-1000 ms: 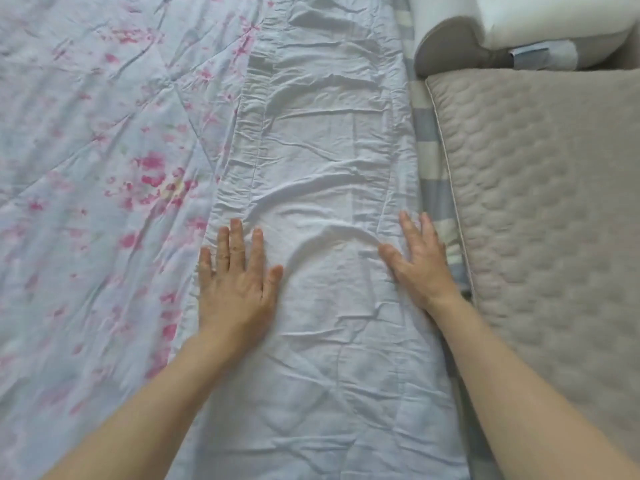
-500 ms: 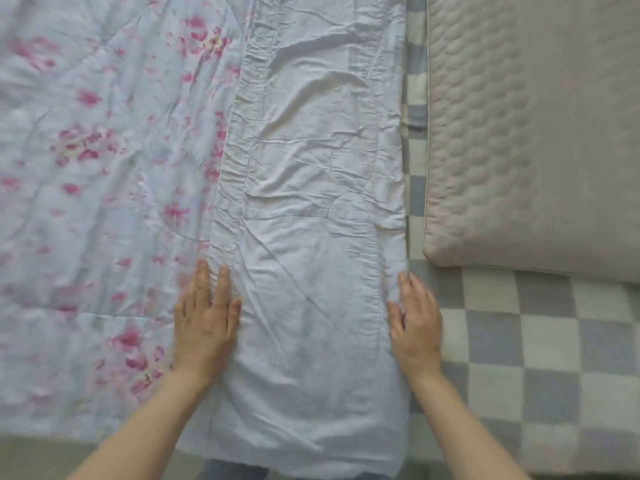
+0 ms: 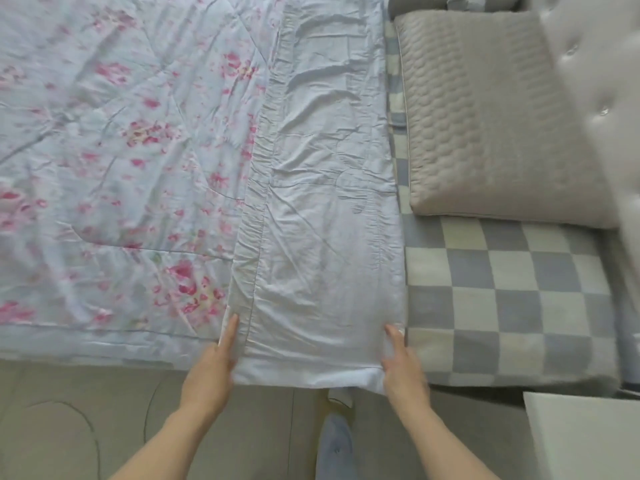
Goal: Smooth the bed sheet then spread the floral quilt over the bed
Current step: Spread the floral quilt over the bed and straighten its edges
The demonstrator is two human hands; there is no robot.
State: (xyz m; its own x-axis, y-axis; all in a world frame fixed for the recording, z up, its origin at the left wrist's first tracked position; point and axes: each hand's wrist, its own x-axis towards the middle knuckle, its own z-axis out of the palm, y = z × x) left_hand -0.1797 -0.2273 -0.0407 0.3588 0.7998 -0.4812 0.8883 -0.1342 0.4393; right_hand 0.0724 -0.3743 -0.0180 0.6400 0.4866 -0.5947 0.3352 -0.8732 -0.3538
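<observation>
Squaring the quilt's folded band at the bed's near edge

The floral quilt (image 3: 114, 161) covers the bed, its plain turned-back band (image 3: 322, 265) ending beside the checked sheet (image 3: 502, 299). The left hand (image 3: 211, 372) and the right hand (image 3: 403, 370) lie at the band's near corners, fingers straight, gripping nothing. Best to press flat and draw evenly outward, so creases run off without dragging the band askew.

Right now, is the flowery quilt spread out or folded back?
Spread across the bed, with its top edge folded back: a plain white band lies over the floral quilt, short of the pillow.
</observation>
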